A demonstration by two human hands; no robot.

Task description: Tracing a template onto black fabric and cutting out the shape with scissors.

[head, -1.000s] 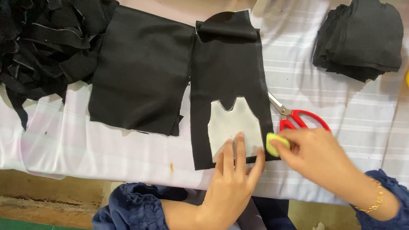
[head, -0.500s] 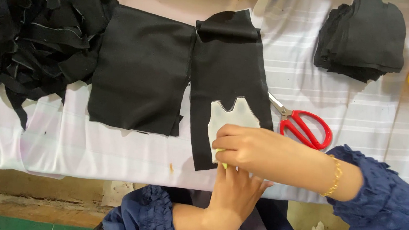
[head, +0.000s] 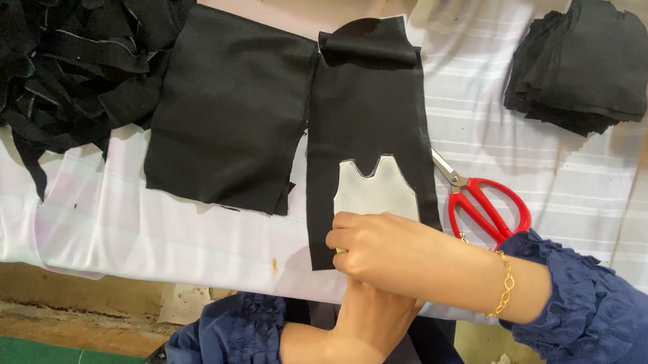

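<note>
Pressing down near the table's front edge — our right hand, curled shut, crosses over our left hand, whose grip we cannot tell, on the pale shaped paper pattern lying atop the long black fabric strip — red-handled scissors just beside.

Left hand fingers hidden under right hand.

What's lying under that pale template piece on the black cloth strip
The pale template lies on the narrow black fabric strip, over the striped tablecloth. The right hand covers its lower edge, with the left hand underneath, so that part is hidden.
</note>
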